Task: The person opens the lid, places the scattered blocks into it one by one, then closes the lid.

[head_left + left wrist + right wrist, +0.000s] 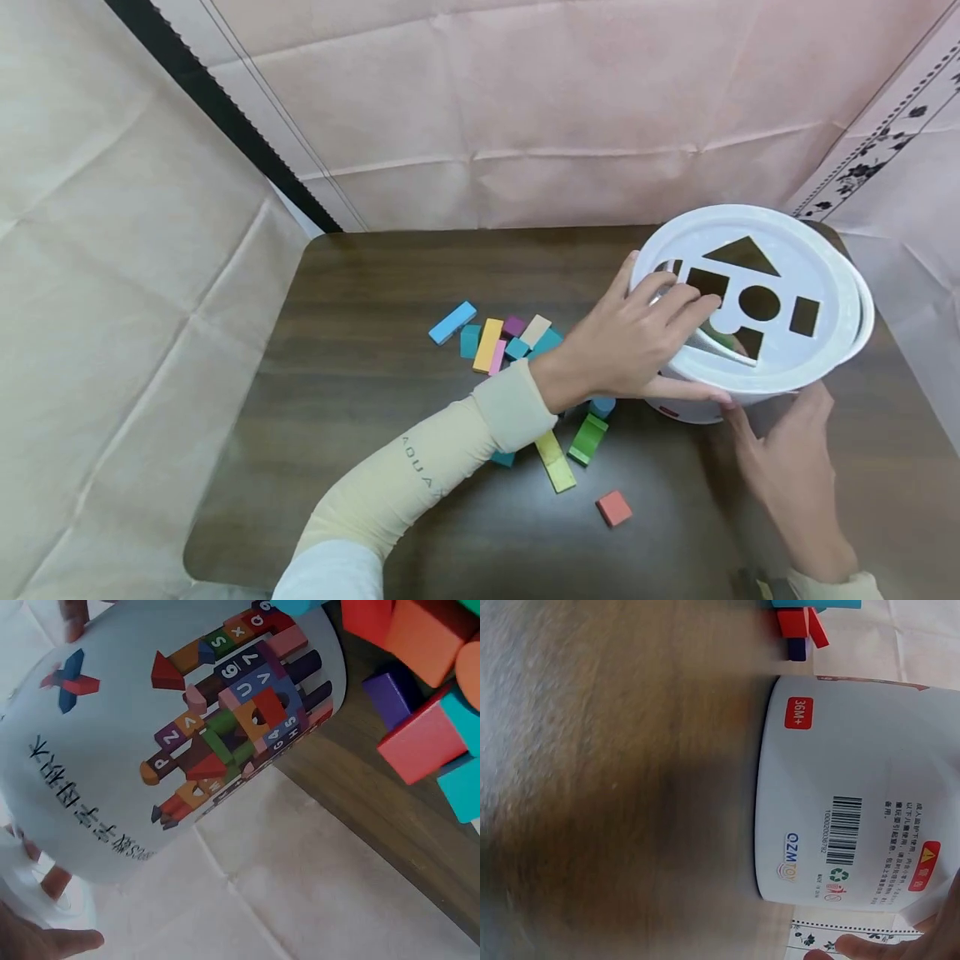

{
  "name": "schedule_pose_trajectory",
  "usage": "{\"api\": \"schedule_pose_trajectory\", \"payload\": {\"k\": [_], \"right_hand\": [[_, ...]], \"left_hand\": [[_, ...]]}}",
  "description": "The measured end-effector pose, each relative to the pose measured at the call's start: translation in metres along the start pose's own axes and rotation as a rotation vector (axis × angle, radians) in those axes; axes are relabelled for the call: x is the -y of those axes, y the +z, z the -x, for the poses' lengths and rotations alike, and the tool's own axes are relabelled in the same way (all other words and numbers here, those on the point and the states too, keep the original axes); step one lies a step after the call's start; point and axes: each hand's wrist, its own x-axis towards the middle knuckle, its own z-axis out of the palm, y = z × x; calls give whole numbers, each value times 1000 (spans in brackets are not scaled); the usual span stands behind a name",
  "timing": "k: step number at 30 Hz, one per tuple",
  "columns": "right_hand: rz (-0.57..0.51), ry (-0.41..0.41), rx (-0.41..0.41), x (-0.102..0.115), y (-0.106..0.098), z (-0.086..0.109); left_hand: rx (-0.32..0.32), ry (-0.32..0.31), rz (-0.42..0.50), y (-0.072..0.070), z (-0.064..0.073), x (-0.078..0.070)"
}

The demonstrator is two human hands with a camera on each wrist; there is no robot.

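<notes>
A white tub (112,772) with printed pictures of toy blocks stands at the table's right side. Its white lid (821,279) has triangular, square and round cut-outs, and a white handle strip (718,350) curves over it. My left hand (645,342) grips the lid's left side, fingers over the top and thumb stretched along the front rim. With my right hand (795,458) I hold the tub just under the front rim, thumb close to the left thumb. The right fingers (877,949) show at the tub's edge in the right wrist view.
Several coloured blocks lie in a loose group left of the tub, among them a blue bar (452,322), a yellow block (555,462) and a green block (588,439). Nearer the front is a red block (614,508). Cloth hangs behind the dark wooden table (360,375).
</notes>
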Motion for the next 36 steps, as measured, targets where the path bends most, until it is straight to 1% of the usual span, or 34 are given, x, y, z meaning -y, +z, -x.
{"api": "schedule_pose_trajectory", "payload": {"k": [3,7,10,13,19,21,25,29,32,36], "right_hand": [[6,-21,-2,0,2,-1],[-8,-29,-6,1,3,-2],[-15,-28,10,2,2,-2],[-7,-23,23,3,1,-3],[-6,-19,24,1,0,-3],[-13,-6,31,-2,-1,-1],[-20,9,38,-4,-1,-1],[-18,28,38,-4,-1,-1],[-19,35,33,-3,-1,-1],[-5,57,71,-2,0,-2]], "left_hand": [[66,-3,23,-9,9,5],[95,-2,71,-17,24,15],[94,-13,118,-23,39,24],[83,-21,134,-30,53,32],[79,-28,98,-45,79,41],[82,-32,91,-50,90,42],[77,-50,79,-57,117,46],[85,-72,95,-63,142,51],[94,-103,155,-65,162,55],[67,-177,260,-68,190,60]]}}
